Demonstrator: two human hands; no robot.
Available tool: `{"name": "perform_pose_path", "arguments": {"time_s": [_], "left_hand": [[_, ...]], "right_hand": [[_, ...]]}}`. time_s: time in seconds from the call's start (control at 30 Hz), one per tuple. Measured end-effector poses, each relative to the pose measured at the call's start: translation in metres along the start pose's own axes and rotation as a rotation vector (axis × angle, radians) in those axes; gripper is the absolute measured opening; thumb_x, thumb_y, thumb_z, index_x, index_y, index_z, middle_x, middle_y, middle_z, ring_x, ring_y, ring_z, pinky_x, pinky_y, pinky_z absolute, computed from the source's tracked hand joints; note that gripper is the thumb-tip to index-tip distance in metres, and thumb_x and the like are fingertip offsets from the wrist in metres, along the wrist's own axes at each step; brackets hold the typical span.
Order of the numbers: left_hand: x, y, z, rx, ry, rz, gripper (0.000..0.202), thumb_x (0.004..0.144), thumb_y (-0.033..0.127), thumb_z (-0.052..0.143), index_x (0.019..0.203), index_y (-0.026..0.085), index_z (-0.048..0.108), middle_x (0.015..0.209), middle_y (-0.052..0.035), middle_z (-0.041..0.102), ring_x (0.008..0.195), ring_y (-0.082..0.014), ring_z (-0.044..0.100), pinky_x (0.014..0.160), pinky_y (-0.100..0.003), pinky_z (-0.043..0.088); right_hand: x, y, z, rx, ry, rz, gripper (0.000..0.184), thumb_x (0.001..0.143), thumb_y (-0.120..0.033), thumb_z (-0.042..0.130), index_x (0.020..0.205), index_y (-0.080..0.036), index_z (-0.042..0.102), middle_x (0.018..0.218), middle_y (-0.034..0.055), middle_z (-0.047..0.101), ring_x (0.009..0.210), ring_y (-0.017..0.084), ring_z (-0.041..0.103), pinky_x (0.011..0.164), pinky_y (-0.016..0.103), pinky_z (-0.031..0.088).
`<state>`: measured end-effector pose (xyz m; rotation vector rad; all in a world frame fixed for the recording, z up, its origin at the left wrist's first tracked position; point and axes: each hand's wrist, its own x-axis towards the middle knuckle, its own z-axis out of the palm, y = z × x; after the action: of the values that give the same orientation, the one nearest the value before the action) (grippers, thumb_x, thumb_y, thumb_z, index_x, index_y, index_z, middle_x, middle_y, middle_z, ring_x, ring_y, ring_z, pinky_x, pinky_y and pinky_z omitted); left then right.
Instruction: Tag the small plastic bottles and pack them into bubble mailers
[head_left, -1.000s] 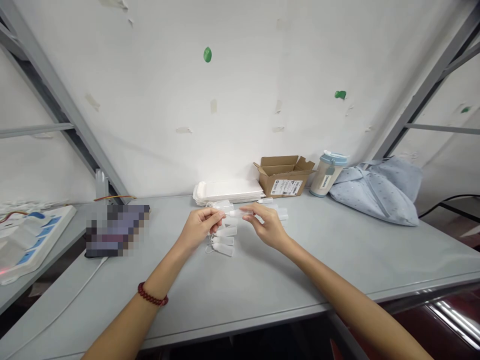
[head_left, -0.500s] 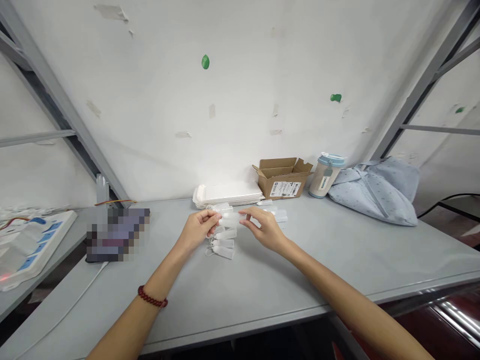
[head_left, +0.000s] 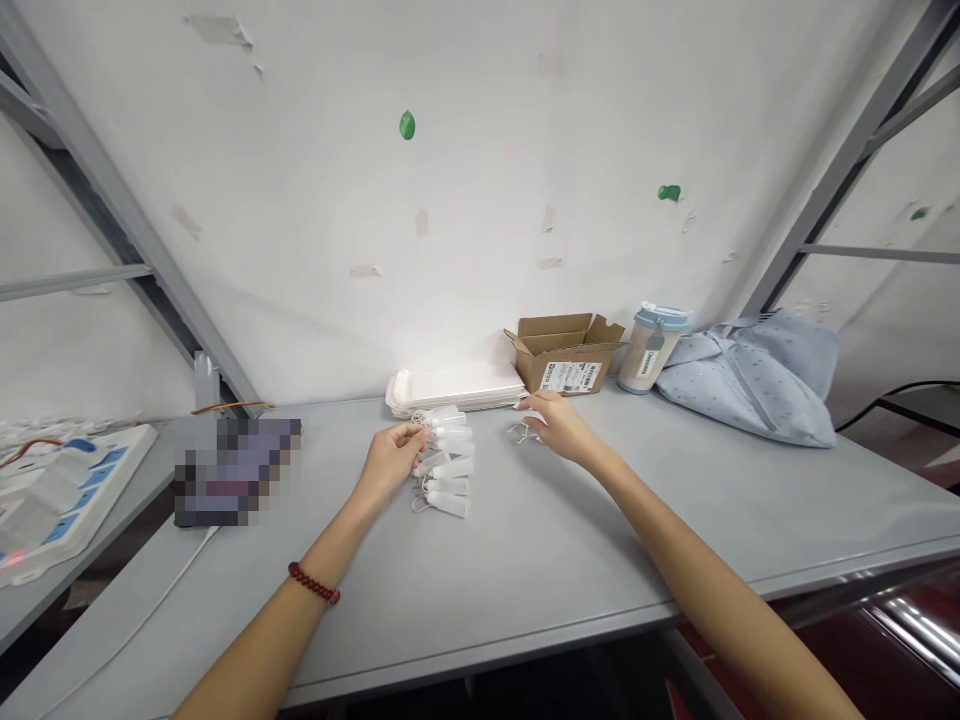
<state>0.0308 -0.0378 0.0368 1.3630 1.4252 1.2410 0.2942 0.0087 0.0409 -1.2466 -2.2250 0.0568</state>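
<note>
1. Near the middle of the grey table (head_left: pixel 570 560), a column of translucent white tags (head_left: pixel 448 503) lies flat, the pieces close together, some overlapping, with cord ends toward the person's left.
2. At the cord end of one upper tag (head_left: pixel 454 434) is the left hand (head_left: pixel 392 459), thumb and fingertips pressed together on that end and partly covering it.
3. To the right of the column, well apart from the left hand, hovers the right hand (head_left: pixel 559 425). Its thumb and forefinger are spread, the fingers curved forward. White cord loops (head_left: pixel 523 433) show just beside the thumb; whether it touches them I cannot tell.
4. Around the left wrist sits a dark red beaded bracelet (head_left: pixel 313 584).
5. Just behind the column is a stack of flat white pieces (head_left: pixel 461 381), near the wall (head_left: pixel 480 180).
6. Right of the stack stands an open cardboard box (head_left: pixel 566 370) with a printed label on its front.
7. Beyond it come a blue-lidded tumbler (head_left: pixel 646 352), upright, and a pale blue patterned cloth bundle (head_left: pixel 750 390).
8. At far left lie a pixelated dark device (head_left: pixel 244 465) and a white power strip (head_left: pixel 79 505).
</note>
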Motion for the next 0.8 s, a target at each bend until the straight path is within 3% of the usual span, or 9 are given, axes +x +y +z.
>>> {"name": "perform_pose_path", "arguments": {"time_s": [0.13, 0.3, 0.4, 0.8], "left_hand": [[0.002, -0.001, -0.001, 0.002, 0.07, -0.028, 0.035, 0.063, 0.041, 0.064, 0.083, 0.013, 0.062, 0.059, 0.0018, 0.055, 0.043, -0.0085, 0.045, 0.041, -0.021, 0.033], [0.004, 0.004, -0.007, -0.132, 0.356, 0.063, 0.035, 0.064, 0.035, 0.06, 0.093, 0.016, 0.055, 0.064, 0.0042, 0.053, 0.045, -0.0075, 0.045, 0.042, -0.02, 0.033], [0.003, 0.01, -0.01, -0.198, 0.445, 0.072, 0.031, 0.063, 0.03, 0.058, 0.091, 0.017, 0.054, 0.068, 0.0041, 0.053, 0.046, -0.0065, 0.045, 0.042, -0.02, 0.033], [0.001, 0.006, -0.004, -0.2, 0.381, 0.116, 0.028, 0.068, 0.03, 0.058, 0.093, 0.017, 0.054, 0.07, 0.0032, 0.053, 0.047, -0.0062, 0.044, 0.044, -0.019, 0.033]], "right_hand": [[0.0, 0.008, -0.005, -0.056, -0.098, 0.06, 0.022, 0.08, -0.008, 0.054, 0.099, -0.016, 0.062, 0.101, 0.0101, 0.063, 0.098, 0.023, 0.055, 0.084, 0.035, 0.042], [0.001, 0.023, -0.008, -0.118, -0.137, 0.14, 0.025, 0.078, -0.005, 0.054, 0.099, -0.015, 0.063, 0.103, 0.0112, 0.063, 0.101, 0.024, 0.055, 0.084, 0.033, 0.042], [0.0, 0.032, -0.006, -0.138, -0.131, 0.157, 0.026, 0.076, -0.004, 0.054, 0.097, -0.015, 0.064, 0.102, 0.0115, 0.064, 0.101, 0.025, 0.056, 0.084, 0.035, 0.042], [-0.001, 0.034, 0.007, -0.184, -0.152, 0.13, 0.016, 0.082, -0.019, 0.055, 0.095, -0.016, 0.064, 0.098, 0.0098, 0.063, 0.097, 0.025, 0.055, 0.081, 0.036, 0.045]]}}
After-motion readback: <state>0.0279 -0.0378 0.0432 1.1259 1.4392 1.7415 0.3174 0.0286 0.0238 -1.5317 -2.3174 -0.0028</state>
